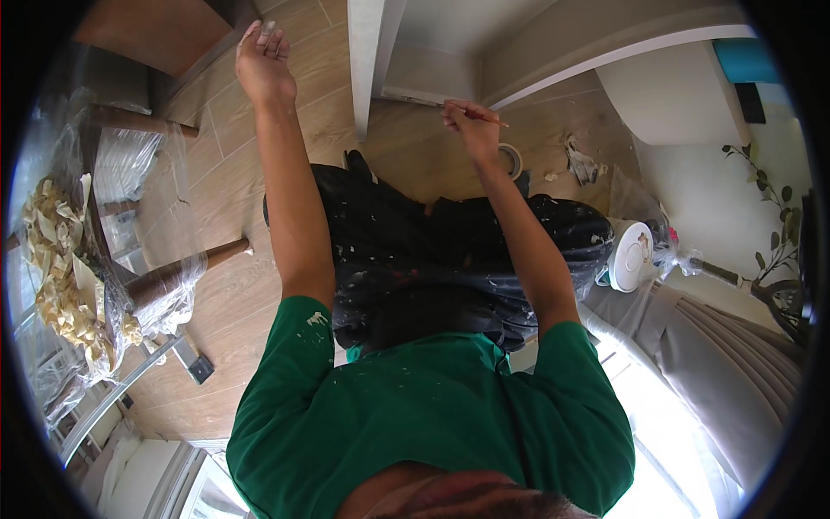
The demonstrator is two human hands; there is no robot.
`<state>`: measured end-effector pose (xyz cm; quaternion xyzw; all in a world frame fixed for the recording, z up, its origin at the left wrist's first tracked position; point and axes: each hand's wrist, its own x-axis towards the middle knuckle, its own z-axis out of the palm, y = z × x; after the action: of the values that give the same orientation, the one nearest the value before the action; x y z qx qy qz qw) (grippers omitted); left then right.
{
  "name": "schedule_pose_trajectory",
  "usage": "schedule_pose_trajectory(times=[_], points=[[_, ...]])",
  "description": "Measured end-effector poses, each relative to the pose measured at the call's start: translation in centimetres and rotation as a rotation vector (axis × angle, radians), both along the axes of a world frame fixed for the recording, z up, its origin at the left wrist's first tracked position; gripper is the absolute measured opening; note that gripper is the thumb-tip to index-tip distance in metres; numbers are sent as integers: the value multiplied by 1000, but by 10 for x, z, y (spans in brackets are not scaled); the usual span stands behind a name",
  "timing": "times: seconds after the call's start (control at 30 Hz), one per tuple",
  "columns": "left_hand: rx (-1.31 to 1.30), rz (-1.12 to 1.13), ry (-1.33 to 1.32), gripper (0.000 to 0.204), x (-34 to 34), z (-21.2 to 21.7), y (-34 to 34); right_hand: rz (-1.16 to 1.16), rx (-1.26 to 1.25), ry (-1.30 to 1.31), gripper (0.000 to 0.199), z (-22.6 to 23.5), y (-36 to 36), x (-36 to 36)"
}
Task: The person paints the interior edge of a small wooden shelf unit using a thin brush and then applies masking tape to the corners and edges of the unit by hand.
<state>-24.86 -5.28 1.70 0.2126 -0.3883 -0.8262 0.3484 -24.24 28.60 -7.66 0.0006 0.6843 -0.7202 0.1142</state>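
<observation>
My right hand [472, 128] is closed around a small paintbrush [493, 118] with a thin reddish-brown handle. Its handle end sticks out to the right, and I cannot make out its bristles. Just beyond that hand is the low inner edge of a pale open frame [424, 69], like a cabinet or doorway. My left hand [266, 69] is raised to the left of the frame's white upright [363, 69]. Its fingers curl inward, with whitish smears or something pale at the tips; whether it holds anything is unclear.
A roll of tape [510, 161] and a crumpled pale rag [584, 162] lie on the wood floor [226, 285]. At the left, plastic-wrapped furniture [143, 281] holds crumpled masking paper [62, 259]. A white round-lidded tub [634, 256] stands by my right knee, near grey curtains [718, 363].
</observation>
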Motion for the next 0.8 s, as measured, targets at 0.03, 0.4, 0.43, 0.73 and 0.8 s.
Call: schedule_pose_trajectory(times=[0.03,0.4,0.43,0.73,0.8], points=[[-5,3,-2,33,2,1,-1,10,4,3,19,2,-1,2],[12,10,9,32,2,1,-3,-9,-21,15,17,7,-1,6],[16,7,7,32,2,1,-1,-11,-20,19,18,4,-1,5],[20,8,13,32,1,1,-3,1,0,6,20,4,-4,4],[20,9,16,32,1,1,-3,3,-2,-1,20,3,-4,4]])
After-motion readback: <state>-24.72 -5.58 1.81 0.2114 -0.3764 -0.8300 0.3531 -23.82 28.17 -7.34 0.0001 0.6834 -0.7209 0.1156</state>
